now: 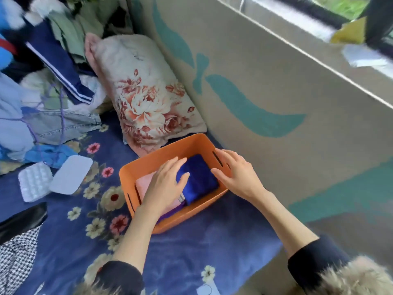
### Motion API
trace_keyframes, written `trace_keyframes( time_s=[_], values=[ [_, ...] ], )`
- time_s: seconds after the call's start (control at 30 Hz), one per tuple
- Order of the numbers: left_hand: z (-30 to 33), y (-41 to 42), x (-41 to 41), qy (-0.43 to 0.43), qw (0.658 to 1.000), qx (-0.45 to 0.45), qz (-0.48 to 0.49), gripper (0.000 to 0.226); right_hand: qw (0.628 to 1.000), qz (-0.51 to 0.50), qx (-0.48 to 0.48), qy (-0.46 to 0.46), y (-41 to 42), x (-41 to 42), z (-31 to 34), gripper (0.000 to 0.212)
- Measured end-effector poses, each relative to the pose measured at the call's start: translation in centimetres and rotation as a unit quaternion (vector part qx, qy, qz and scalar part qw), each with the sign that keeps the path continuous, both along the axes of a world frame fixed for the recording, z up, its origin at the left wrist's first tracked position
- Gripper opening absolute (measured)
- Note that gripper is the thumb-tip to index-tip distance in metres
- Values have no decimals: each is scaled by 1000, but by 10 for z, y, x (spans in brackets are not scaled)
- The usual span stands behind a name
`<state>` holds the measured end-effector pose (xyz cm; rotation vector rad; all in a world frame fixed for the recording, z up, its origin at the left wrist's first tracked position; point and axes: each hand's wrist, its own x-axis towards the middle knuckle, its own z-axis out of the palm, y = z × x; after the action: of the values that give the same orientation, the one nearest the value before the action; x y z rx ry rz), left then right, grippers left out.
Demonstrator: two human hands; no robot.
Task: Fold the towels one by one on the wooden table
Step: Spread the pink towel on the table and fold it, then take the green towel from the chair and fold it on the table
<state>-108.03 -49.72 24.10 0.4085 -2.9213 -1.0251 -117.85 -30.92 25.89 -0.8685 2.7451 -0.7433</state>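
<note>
Hands reach into the orange basket on the floral bed, the left hand flat, fingers relaxed, on the folded blue towel, the right hand relaxed beside it, the floral pillow beyond.

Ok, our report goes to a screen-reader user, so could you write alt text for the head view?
Two bare hands reach into an orange basket on a floral blue bedspread: the left hand rests on a folded dark blue towel beside a pink towel, the right hand at the basket's far side. A floral pillow and piled clothes lie behind.
</note>
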Motion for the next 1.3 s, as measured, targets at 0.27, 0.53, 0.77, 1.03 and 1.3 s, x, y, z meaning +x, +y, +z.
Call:
trace_keyframes(
  time_s=[0.27, 0.53, 0.77, 1.03, 1.3],
  values=[
    [63, 79, 7, 61, 977, -11, -203, 47, 976, -210, -34, 51, 111, 95, 66, 57],
    [111, 199, 50, 124, 891, 3, -437, 45, 902, -423, -31, 76, 210, 238, 106, 58],
    [141, 310, 143, 163, 782, 23, -601, 44, 809, -578, -18, 109, 266, 393, 130, 58],
    [152, 396, 318, 184, 616, 26, -766, 49, 671, -731, 7, 125, 275, 612, 136, 61],
    [147, 397, 548, 149, 438, 69, -884, 46, 506, -856, 35, 102, 185, 850, 132, 60]
  ],
)
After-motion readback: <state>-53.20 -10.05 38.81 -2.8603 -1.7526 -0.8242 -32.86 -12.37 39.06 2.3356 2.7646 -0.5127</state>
